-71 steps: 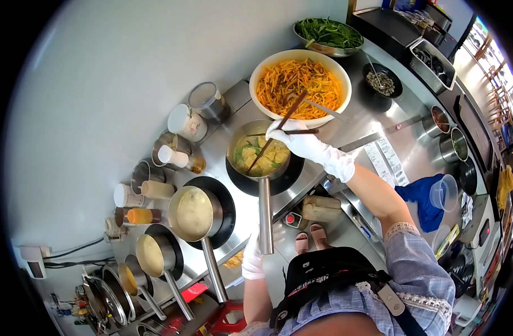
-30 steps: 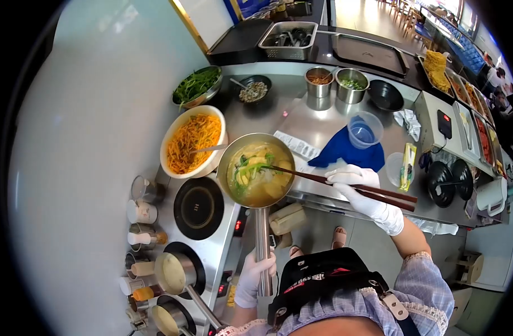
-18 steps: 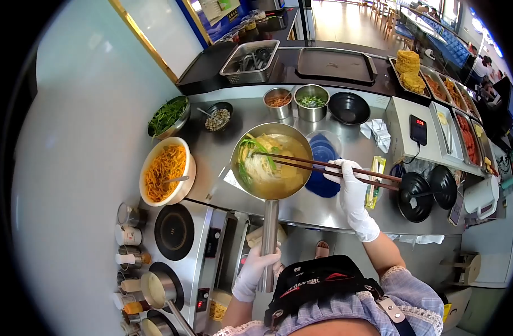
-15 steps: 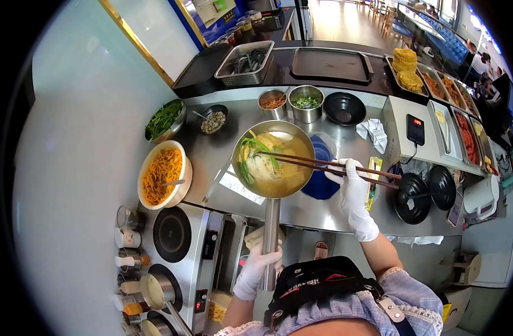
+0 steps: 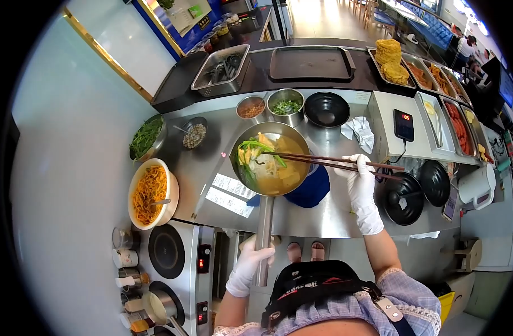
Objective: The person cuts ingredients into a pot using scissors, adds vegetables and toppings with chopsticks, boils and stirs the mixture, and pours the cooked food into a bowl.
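A saucepan of yellowish broth hangs above the steel counter, tilted little if at all. Noodles and green leafy vegetables gather on its left side. My left hand, in a white glove, is wrapped round the pan's long handle. Gloved as well, my right hand grips a pair of dark chopsticks, whose tips reach into the greens. Partly hidden under the pan is a blue item; cloth or bowl, I cannot tell. Two printed slips lie left of the handle.
A white bowl of orange shreds stands at left, above the induction hobs. Behind the pan are steel containers and a black bowl. Black bowls and a white jug stand at right.
The view has shifted, so the counter items appear farther left. Relative to the counter, the pan and both hands have moved right, uncovering more of the slips. The chopsticks stay in the pan.
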The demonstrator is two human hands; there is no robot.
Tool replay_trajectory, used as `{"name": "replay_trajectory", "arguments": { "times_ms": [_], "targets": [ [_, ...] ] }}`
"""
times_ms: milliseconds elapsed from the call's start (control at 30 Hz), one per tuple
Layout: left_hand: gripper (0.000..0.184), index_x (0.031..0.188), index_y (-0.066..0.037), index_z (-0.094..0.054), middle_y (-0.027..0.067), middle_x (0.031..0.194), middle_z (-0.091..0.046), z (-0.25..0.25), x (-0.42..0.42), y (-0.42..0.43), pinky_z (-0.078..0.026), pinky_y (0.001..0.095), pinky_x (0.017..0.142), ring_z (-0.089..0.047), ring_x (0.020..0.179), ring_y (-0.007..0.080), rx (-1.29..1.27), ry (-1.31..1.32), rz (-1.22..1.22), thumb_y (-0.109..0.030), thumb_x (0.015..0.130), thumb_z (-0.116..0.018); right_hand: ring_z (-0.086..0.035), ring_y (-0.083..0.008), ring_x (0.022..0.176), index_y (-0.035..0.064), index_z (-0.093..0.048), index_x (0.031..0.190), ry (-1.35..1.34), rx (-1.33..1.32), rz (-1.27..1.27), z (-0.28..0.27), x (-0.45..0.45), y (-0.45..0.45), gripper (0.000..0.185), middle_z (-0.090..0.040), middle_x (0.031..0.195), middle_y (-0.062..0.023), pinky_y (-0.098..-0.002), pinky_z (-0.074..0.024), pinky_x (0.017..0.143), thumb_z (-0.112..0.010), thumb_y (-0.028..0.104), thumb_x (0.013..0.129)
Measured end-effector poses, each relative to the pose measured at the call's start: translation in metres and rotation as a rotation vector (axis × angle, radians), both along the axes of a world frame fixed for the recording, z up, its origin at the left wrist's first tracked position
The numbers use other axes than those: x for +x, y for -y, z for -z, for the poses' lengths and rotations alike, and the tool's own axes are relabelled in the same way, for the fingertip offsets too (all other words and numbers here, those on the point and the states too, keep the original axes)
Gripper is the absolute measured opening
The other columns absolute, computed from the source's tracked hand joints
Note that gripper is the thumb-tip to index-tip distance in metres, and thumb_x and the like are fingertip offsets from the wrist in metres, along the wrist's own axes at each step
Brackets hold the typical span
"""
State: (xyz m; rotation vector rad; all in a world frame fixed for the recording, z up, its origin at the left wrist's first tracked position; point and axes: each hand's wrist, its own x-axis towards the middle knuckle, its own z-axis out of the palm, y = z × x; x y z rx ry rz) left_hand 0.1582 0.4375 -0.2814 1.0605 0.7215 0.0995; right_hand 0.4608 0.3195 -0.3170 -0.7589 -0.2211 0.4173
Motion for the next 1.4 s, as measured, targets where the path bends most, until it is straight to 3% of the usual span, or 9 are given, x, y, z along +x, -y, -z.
{"name": "replay_trajectory", "arguments": {
  "times_ms": [267,400,700,900,1100,1400],
  "targets": [
    [0.031,0.106,0.003,-0.047,0.0034,0.071,-0.053,-0.01,0.01,-0.038,-0.043,0.0226,0.051,-0.051,0.055,0.011,0.036,-0.078,0.027,-0.005,0.08,-0.061,-0.065,-0.0296,0.081,-0.0008,-0.054,0.088,0.039,0.049,0.034,-0.025,0.025,-0.005,0.028,-0.061,0.09,-0.0178,-0.041,-0.0587,0.069,-0.048,0.026,0.095],
    [0.027,0.103,-0.001,-0.048,0.0035,0.073,-0.055,-0.012,0.013,-0.058,-0.046,0.0246,0.048,-0.054,0.054,0.0106,0.065,-0.102,0.035,-0.001,0.079,-0.06,-0.066,-0.0281,0.079,0.0,-0.054,0.088,0.101,0.075,0.038,-0.04,0.04,-0.003,0.028,-0.061,0.089,-0.0164,-0.0402,-0.06,0.065,-0.047,0.025,0.096],
    [0.029,0.103,0.002,-0.047,0.0048,0.068,-0.054,-0.021,0.015,-0.087,-0.044,0.024,0.048,-0.052,0.051,0.0117,0.16,-0.136,0.079,-0.002,0.078,-0.061,-0.063,-0.0222,0.083,0.0006,-0.054,0.091,0.098,0.088,0.065,-0.063,0.059,0.018,0.029,-0.057,0.089,-0.0113,-0.0389,-0.0601,0.069,-0.045,0.027,0.096],
    [0.021,0.094,0.001,-0.049,0.006,0.068,-0.055,-0.028,0.027,-0.093,-0.045,0.0246,0.048,-0.053,0.051,0.0118,0.239,-0.163,0.087,0.0,0.076,-0.06,-0.064,-0.0246,0.078,-0.0004,-0.053,0.091,0.161,0.03,0.127,-0.047,0.068,0.044,0.028,-0.059,0.087,-0.0128,-0.0393,-0.0606,0.066,-0.045,0.026,0.096],
    [0.023,0.096,0.0,-0.048,0.0052,0.069,-0.056,-0.023,0.036,-0.098,-0.046,0.0256,0.048,-0.053,0.052,0.0114,0.262,-0.202,0.117,0.004,0.076,-0.06,-0.064,-0.0253,0.078,0.0006,-0.053,0.09,0.209,-0.119,0.178,-0.04,0.058,0.055,0.025,-0.06,0.089,-0.0163,-0.0382,-0.0588,0.066,-0.046,0.023,0.096],
    [0.023,0.095,0.0,-0.048,0.0027,0.068,-0.052,-0.018,0.047,-0.096,-0.045,0.0249,0.046,-0.052,0.051,0.0104,0.338,-0.244,0.118,0.003,0.076,-0.06,-0.063,-0.0215,0.075,0.0023,-0.055,0.086,0.272,-0.228,0.219,-0.023,0.053,0.058,0.024,-0.06,0.087,-0.0131,-0.0344,-0.0576,0.064,-0.05,0.024,0.094]
  ]
}}
